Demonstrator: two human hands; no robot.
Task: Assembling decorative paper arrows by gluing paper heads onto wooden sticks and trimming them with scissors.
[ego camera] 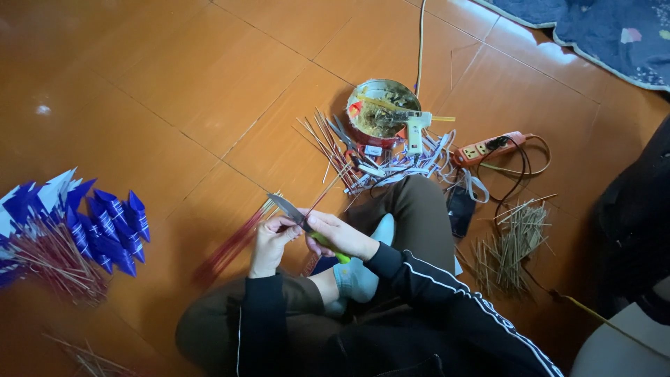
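Sitting cross-legged on the floor, the person holds both hands low in the middle of the frame. The right hand (342,236) has its fingers wrapped shut around the green handle of a knife (300,220), whose blade points up and left. The left hand (271,241) has its fingers pinched together on a thin red stick (321,195), just beside the blade; the stick slants up to the right.

A sheaf of red sticks (234,246) lies on the floor just left of the left hand. At the far left of the frame sits a heap of blue paper flags on sticks (77,230). To the right, beside the knee, lies a loose pile of pale bamboo slivers (513,244).

Further up, beyond the knees, white paper strips (419,164) and more sticks are scattered around a round tin (382,108), with a glue gun (417,129) resting against it. An orange power strip (488,148) lies to the right with cables plugged in.

The floor (174,91) is glossy orange-brown tile. A blue patterned blanket (600,31) fills the upper right corner.
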